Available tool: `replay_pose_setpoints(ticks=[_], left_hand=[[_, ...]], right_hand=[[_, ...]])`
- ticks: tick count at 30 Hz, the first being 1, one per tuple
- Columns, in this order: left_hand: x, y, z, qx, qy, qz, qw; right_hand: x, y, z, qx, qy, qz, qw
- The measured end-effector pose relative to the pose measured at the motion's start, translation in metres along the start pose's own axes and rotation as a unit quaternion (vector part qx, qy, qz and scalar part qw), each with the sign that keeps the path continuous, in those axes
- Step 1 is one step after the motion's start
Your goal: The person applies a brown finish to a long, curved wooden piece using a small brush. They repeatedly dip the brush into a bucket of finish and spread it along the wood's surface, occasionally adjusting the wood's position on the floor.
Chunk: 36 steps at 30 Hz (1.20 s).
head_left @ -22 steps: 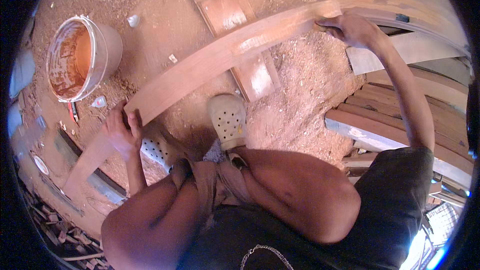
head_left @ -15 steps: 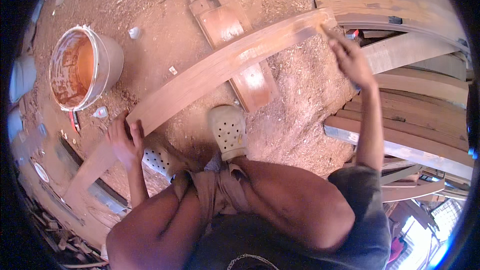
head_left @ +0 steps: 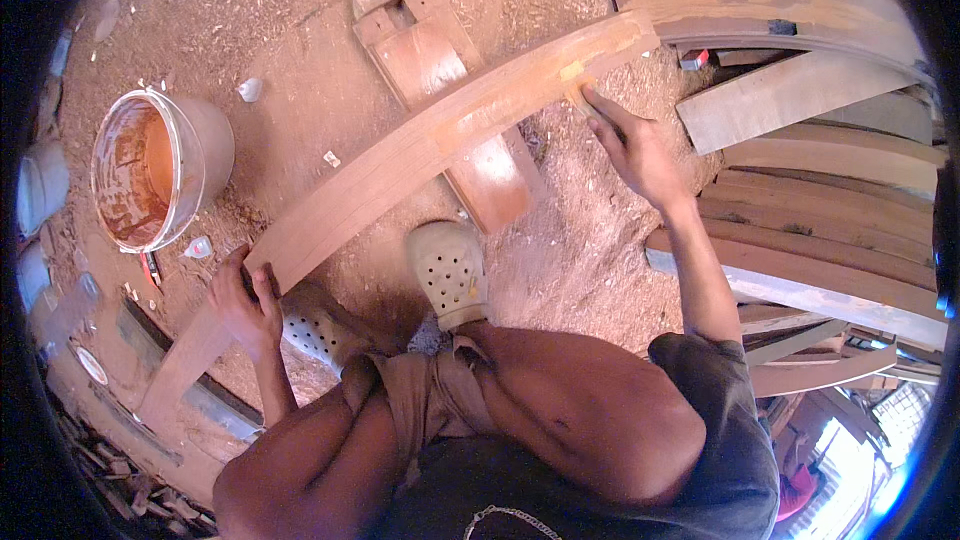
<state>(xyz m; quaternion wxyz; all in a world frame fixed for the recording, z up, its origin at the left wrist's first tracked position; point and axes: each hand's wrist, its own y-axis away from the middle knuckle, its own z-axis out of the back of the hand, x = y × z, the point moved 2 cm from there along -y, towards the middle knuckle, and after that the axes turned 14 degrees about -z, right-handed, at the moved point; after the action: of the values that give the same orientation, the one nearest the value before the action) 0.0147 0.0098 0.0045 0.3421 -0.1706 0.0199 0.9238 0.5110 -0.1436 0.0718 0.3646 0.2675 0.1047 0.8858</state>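
Observation:
A long wooden board slants from the lower left up to the upper right in front of me. My left hand grips it toward its lower left end, with fingers over the far edge and thumb at the near one. Near the far right end my right hand is closed on a small flat spreader, whose tip touches the board. A yellowish filler patch lies right at that tip, and paler smears run along the board there. My palm hides most of the spreader's grip.
Under the board lies a reddish wooden piece. A white bucket, stained orange inside, stands at left, with small bottles nearby. Stacked boards fill the right side. My clog rests on the shaving-strewn ground.
My right hand has moved left and down along the board, from its far right end, with the spreader. The yellowish patch now shows at the tip. My left hand keeps its grip.

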Motion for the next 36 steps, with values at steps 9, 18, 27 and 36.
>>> replay_pose_setpoints(ticks=[9,18,27,36], left_hand=[[-0.003,-0.008,0.003,0.003,-0.017,-0.031,0.999],[0.003,0.001,-0.009,-0.017,0.053,-0.011,0.998],[0.007,0.001,-0.005,-0.006,0.032,-0.005,0.999],[-0.007,-0.008,0.002,-0.014,0.007,-0.033,0.999]], right_hand=[[-0.023,-0.011,0.003,-0.010,0.014,-0.009,1.000],[-0.044,-0.020,-0.008,-0.059,-0.006,0.000,0.998],[-0.061,-0.034,0.006,-0.084,-0.003,0.016,0.996],[-0.070,-0.049,0.018,-0.086,-0.035,-0.005,0.996]])
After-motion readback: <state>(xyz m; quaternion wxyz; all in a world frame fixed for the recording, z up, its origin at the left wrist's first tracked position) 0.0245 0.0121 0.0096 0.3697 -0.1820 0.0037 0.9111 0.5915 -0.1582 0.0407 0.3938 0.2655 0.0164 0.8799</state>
